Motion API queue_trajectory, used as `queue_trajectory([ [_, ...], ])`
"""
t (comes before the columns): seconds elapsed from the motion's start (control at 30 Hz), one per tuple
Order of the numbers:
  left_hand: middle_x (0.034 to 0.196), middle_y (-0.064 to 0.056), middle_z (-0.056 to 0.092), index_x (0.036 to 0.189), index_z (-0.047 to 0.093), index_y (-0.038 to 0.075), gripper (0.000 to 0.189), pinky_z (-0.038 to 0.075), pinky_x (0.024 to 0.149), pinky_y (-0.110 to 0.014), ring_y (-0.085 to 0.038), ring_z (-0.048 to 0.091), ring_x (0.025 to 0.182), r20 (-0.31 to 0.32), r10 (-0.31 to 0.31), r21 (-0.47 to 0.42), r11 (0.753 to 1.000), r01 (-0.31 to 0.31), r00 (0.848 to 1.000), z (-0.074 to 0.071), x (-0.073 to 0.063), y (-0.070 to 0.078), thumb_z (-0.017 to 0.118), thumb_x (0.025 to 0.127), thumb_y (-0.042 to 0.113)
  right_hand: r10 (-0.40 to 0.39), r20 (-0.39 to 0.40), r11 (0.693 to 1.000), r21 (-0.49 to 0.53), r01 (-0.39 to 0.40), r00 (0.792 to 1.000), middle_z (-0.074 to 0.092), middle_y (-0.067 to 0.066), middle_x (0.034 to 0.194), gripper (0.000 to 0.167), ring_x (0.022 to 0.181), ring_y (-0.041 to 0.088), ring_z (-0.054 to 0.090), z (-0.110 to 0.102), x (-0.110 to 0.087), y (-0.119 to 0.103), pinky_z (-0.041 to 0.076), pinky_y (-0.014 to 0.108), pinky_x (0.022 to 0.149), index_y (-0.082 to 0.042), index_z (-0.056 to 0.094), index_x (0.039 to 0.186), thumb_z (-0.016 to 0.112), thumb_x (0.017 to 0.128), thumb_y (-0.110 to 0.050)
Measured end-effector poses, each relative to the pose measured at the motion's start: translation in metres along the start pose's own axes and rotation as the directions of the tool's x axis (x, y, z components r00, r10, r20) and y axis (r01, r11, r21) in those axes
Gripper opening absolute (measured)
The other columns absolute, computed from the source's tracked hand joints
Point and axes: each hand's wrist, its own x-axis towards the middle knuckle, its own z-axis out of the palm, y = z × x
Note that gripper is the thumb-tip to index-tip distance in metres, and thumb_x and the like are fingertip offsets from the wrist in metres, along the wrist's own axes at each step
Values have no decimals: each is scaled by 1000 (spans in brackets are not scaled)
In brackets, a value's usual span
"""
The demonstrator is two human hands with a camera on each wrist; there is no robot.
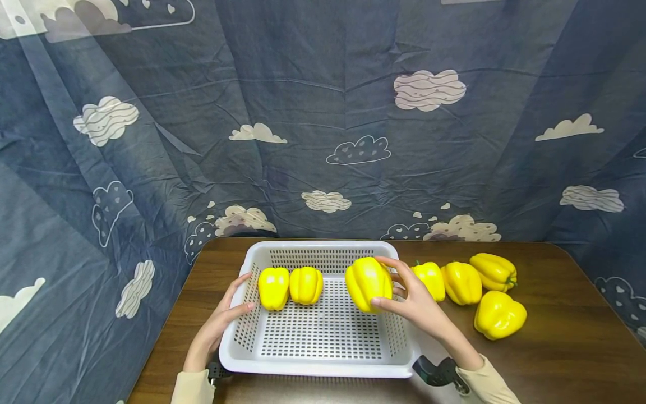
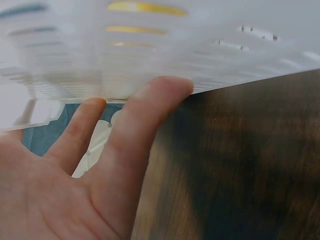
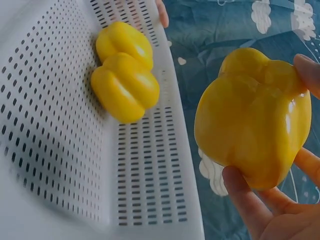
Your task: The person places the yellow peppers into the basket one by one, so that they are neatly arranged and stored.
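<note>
My right hand (image 1: 416,300) grips a yellow bell pepper (image 1: 369,284) between thumb and fingers, above the right part of a white perforated basket (image 1: 323,367). The right wrist view shows the held bell pepper (image 3: 255,120) close up, near the basket's rim. Two more yellow bell peppers, one at the left (image 1: 273,288) and one beside it (image 1: 306,285), sit inside the basket toward its left wall. At that side my left hand (image 1: 217,322) touches the basket with extended fingers. In the left wrist view, its fingers (image 2: 135,135) lie against the basket's outer wall (image 2: 210,55).
Several yellow bell peppers (image 1: 461,283) lie on the brown wooden table (image 1: 560,314), just right of the basket; the nearest is partly hidden by my right hand. A dark blue cloth (image 1: 323,112) with cloud prints hangs behind and around the table.
</note>
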Motion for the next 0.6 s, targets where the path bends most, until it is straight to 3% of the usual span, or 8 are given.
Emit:
queue_trajectory([
  [0.6,153,-19,14,150,20,28,68,49,78,-52,-47,43,116,6,4,-6,1000,-4,1000,0,0,1,55,93,14,13,-31,1000,0,-13,999,37,14,140,74,117,36,48,23,28,-10,45,49,93,-15,40,141,79,79,-22],
])
